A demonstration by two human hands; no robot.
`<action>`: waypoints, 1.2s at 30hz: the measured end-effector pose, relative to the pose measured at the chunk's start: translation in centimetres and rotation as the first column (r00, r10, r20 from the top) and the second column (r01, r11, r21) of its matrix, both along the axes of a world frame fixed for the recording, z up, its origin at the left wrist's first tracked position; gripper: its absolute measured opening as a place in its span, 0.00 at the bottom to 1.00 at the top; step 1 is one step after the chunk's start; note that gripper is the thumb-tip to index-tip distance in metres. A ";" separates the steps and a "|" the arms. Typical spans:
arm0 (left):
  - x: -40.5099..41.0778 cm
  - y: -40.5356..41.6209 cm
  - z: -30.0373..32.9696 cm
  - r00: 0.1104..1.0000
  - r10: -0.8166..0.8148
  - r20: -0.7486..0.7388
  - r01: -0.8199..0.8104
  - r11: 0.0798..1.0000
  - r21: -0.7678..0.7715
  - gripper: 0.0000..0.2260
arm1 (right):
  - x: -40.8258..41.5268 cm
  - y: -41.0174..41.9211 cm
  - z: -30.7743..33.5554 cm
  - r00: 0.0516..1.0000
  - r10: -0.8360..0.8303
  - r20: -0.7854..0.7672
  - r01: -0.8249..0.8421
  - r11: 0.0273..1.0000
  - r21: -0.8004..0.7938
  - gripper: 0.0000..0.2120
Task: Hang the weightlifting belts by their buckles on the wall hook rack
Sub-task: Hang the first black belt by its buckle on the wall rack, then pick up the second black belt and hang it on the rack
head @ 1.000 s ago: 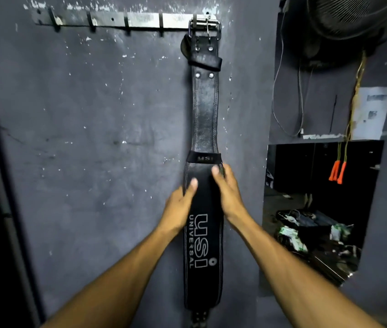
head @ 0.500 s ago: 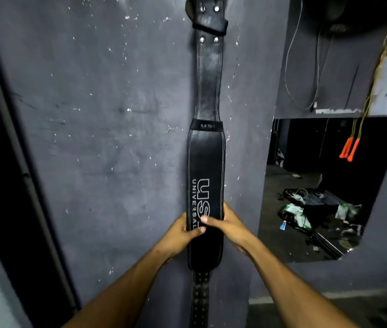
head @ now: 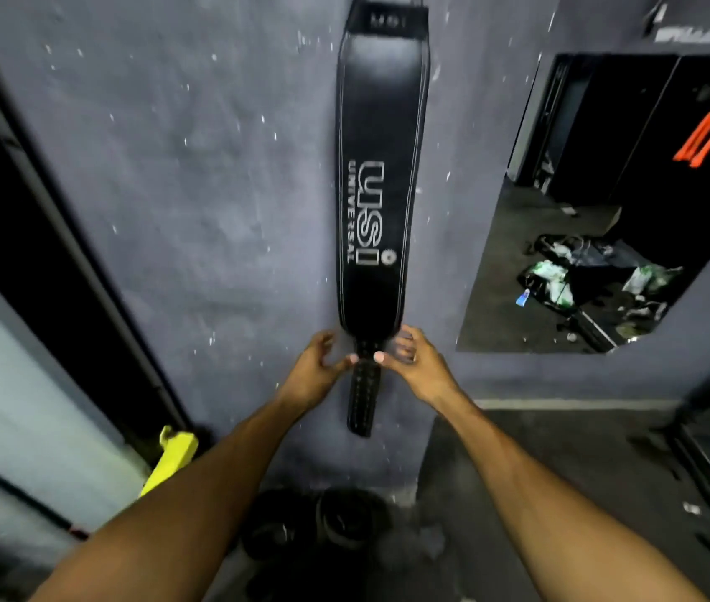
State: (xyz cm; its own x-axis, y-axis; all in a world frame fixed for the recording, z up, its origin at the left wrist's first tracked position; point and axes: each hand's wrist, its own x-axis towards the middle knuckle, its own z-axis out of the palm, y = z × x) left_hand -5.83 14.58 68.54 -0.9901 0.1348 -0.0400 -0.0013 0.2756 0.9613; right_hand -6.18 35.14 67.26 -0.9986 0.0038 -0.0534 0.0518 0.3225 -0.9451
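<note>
Slid down from the logo panel: left hand (head: 316, 367) and right hand (head: 414, 362), loosely curled, thumbs steadying the belt (head: 377, 189) tail to hang straight.

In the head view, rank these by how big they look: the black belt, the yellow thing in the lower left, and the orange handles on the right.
1. belt, by far the largest.
2. yellow thing.
3. orange handles; these hang farther back, so their true size is unsure.
</note>
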 end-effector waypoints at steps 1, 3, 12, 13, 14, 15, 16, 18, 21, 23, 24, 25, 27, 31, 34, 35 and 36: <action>0.9 -0.4 -1.2 0.999 0.039 0.026 -0.039 0.999 0.024 0.28 | 1.0 0.0 -1.4 0.999 -0.001 0.041 0.001 1.000 0.007 0.36; 2.5 -1.1 -3.3 0.994 0.073 0.086 -0.078 0.995 0.056 0.25 | 3.0 -0.2 -3.6 0.995 0.012 0.101 -0.014 1.000 0.027 0.35; 12.0 -4.6 -16.0 0.947 0.007 0.321 0.007 0.999 -0.042 0.14 | 13.4 -3.3 -16.1 0.922 -0.118 0.370 0.124 0.992 0.008 0.22; 12.9 -5.0 -17.7 0.936 -0.006 0.352 0.023 0.999 -0.042 0.15 | 14.7 -3.7 -17.8 0.912 -0.125 0.392 0.130 0.991 0.013 0.21; 13.8 -5.4 -19.6 0.923 -0.013 0.385 0.030 0.999 -0.039 0.17 | 15.9 -4.1 -19.6 0.902 -0.130 0.411 0.132 0.991 0.022 0.21; 14.8 -5.7 -21.4 0.906 -0.014 0.423 0.036 0.998 -0.043 0.18 | 17.1 -4.6 -21.3 0.890 -0.132 0.436 0.134 0.991 0.028 0.21; 15.9 -6.1 -23.3 0.888 -0.010 0.460 0.037 0.998 -0.049 0.18 | 18.4 -4.9 -23.1 0.876 -0.135 0.462 0.135 0.990 0.032 0.21; 17.8 -6.9 -27.1 0.853 0.013 0.522 0.022 0.998 -0.061 0.18 | 20.8 -5.5 -26.7 0.845 -0.140 0.516 0.135 0.990 0.048 0.20; 19.9 -8.1 -33.0 0.793 0.019 0.609 0.022 0.998 -0.060 0.19 | 23.1 -6.3 -32.7 0.805 -0.142 0.575 0.106 0.990 0.095 0.19; 20.7 -8.8 -37.3 0.752 0.033 0.659 0.004 0.998 -0.055 0.19 | 23.7 -6.7 -37.2 0.788 -0.120 0.603 0.058 0.991 0.121 0.19; 20.9 -9.1 -39.6 0.742 0.054 0.669 -0.006 0.997 -0.074 0.17 | 23.9 -7.0 -39.6 0.774 -0.107 0.623 0.037 0.992 0.125 0.20; 21.2 -9.4 -42.1 0.734 0.080 0.674 -0.015 0.995 -0.101 0.17 | 24.0 -7.3 -42.0 0.760 -0.098 0.643 0.022 0.992 0.125 0.20; 21.4 -10.1 -47.2 0.712 0.121 0.692 -0.026 0.989 -0.146 0.18 | 24.1 -7.9 -47.1 0.741 -0.085 0.666 -0.001 0.992 0.128 0.21; 21.9 -11.0 -58.1 0.676 0.174 0.716 -0.065 0.982 -0.176 0.12 | 24.4 -8.6 -57.7 0.713 -0.084 0.697 -0.013 0.991 0.133 0.20; 22.3 -10.6 -66.0 0.667 0.165 0.726 -0.037 0.981 -0.189 0.13 | 24.5 -8.8 -66.0 0.670 -0.078 0.739 -0.024 0.992 0.127 0.19; 22.5 -10.3 -68.6 0.668 0.159 0.727 -0.026 0.981 -0.191 0.14 | 24.6 -8.7 -68.8 0.659 -0.080 0.748 -0.030 0.991 0.133 0.20; 22.7 -9.9 -71.2 0.669 0.150 0.728 -0.006 0.980 -0.196 0.13 | 24.7 -8.6 -71.5 0.647 -0.087 0.758 -0.031 0.990 0.140 0.20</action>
